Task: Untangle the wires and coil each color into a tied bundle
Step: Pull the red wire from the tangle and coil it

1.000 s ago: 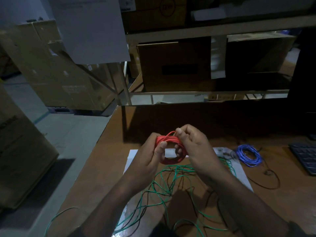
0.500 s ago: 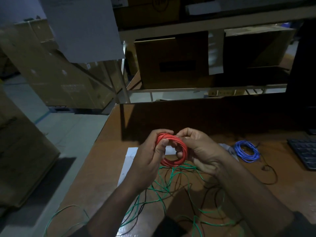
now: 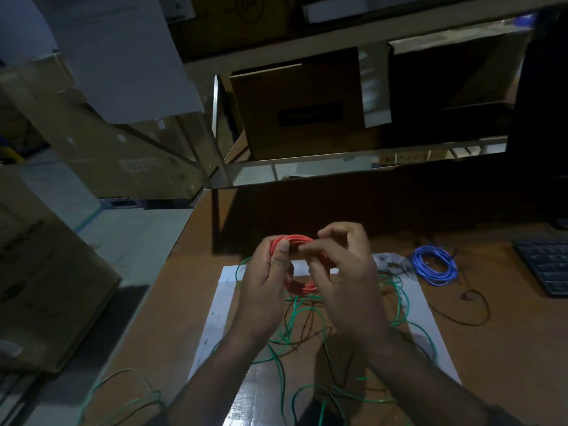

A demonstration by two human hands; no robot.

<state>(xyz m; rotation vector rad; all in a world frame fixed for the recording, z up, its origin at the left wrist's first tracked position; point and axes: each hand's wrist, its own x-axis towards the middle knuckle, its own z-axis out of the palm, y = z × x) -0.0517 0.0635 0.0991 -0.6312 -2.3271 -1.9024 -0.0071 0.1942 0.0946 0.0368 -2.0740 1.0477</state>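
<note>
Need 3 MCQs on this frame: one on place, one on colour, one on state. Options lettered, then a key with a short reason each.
1. Where does the blue coil lie?
A. On the desk, right of the hands, near the keyboard
B. On the floor at left
C. On the shelf

2. What colour is the coil held between the two hands?
A. Blue
B. Red
C. Yellow

3. What state is the green wire in?
A. Coiled and tied
B. Held in both hands
C. Loose and tangled on the desk

Key:
1 A: the blue coil sits on the brown desk between the white sheet and the keyboard.
2 B: the left hand grips the red coil with its thumb over it, and the right hand pinches at it.
3 C: green loops sprawl over the sheet, mixed with dark wire.
</note>
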